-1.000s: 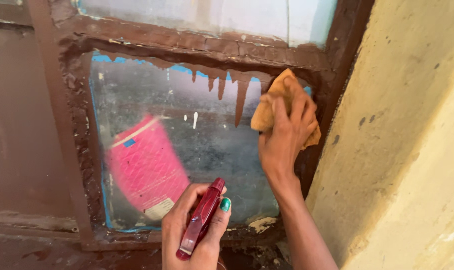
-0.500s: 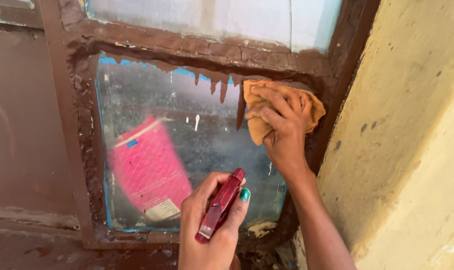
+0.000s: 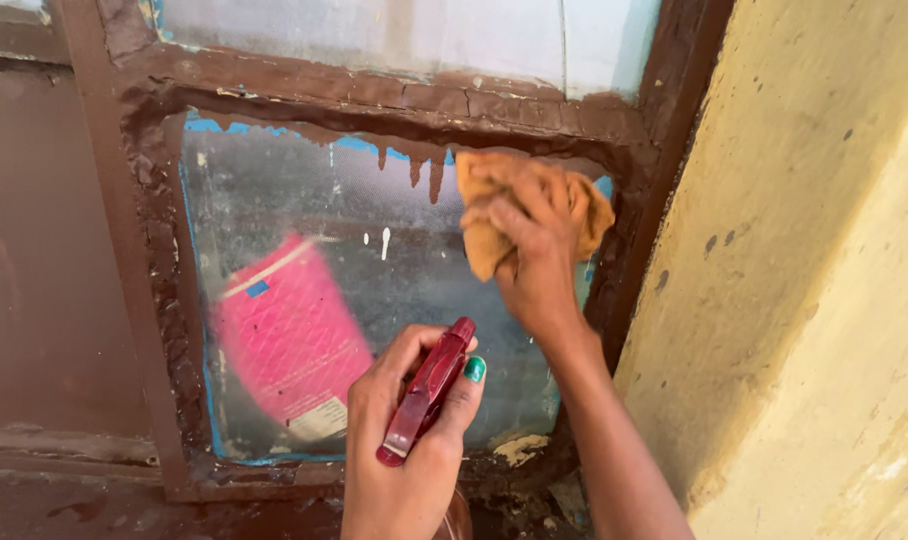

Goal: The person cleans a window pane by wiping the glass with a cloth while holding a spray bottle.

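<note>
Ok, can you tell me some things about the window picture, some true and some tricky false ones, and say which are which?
1. The right hand presses an orange cloth on the glass. True.
2. The left hand holds a green brush. False: it holds a red sprayer.
3. Brown paint drips hang down at the top of the glass. True.
4. The cloth is at the bottom left corner of the pane. False: it is at the top right.
5. A pink shape shows through the glass. True.
6. The wall on the right is blue. False: it is yellowish.
</note>
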